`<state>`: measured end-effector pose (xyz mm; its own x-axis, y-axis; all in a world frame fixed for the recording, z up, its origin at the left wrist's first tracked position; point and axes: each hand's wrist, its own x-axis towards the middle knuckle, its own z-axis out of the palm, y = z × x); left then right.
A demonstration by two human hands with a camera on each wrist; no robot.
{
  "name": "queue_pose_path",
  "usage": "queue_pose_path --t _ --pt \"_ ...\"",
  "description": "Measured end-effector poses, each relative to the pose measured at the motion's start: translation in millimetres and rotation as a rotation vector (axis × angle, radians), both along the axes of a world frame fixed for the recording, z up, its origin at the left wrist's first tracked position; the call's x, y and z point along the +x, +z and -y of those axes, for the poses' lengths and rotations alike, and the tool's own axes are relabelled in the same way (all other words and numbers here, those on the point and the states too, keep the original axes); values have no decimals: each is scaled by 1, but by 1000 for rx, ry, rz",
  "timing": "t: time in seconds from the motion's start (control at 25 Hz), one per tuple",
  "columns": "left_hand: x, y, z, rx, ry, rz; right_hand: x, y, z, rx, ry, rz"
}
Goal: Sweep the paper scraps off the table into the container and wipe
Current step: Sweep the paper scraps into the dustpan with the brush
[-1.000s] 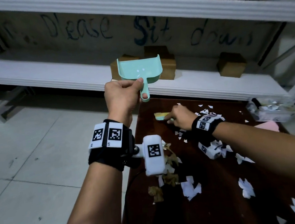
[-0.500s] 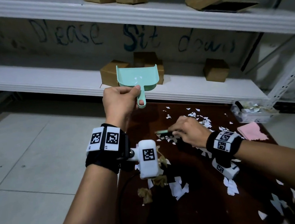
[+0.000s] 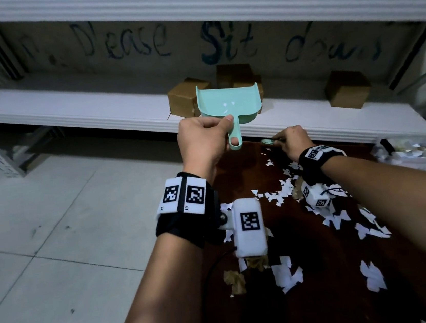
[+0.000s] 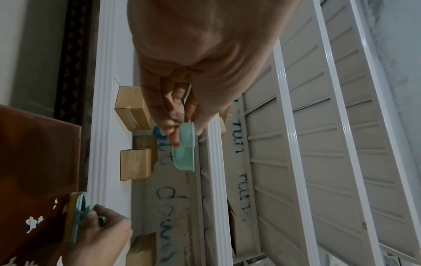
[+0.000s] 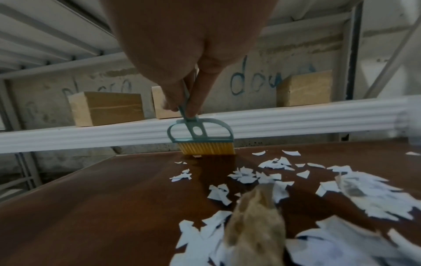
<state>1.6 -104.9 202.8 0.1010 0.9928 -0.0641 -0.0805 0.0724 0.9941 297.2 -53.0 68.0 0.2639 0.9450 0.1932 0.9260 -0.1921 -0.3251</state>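
My left hand [image 3: 205,138] grips the handle of a mint green dustpan [image 3: 229,103], held up in the air left of the table's far corner; a few white bits lie in its pan. In the left wrist view the dustpan [image 4: 184,151] shows edge-on below my fingers. My right hand [image 3: 291,141] pinches the handle of a small brush [image 5: 201,137] with yellow bristles, which stand on the far edge of the dark brown table [image 5: 102,207]. White and brown paper scraps [image 3: 280,193] lie scattered over the table, nearer to me than the brush.
A clear container [image 3: 414,152] holding scraps stands at the table's far right. A white shelf [image 3: 93,114] with several cardboard boxes [image 3: 347,88] runs just behind the table. Tiled floor [image 3: 56,247] lies to the left.
My right hand has moved the brush away from me, from the table's middle to its far edge. The left hand has kept the dustpan raised.
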Motion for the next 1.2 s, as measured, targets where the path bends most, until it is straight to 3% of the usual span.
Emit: queue_pose_path --t 0.28,0.84,1.0,1.12,1.2 --pt "5 -1 0 -1 -18 -13 2 -15 3 -94 35 -64" --pt "8 -6 16 38 -57 -93 -20 -2 154 -279 343 -17" --pt "12 -8 17 49 -51 -92 -16 -10 180 -254 379 25" --pt "14 -6 18 50 -27 -74 -10 -5 180 -110 387 41" --pt "14 -5 19 40 -29 -49 -7 7 172 34 295 29"
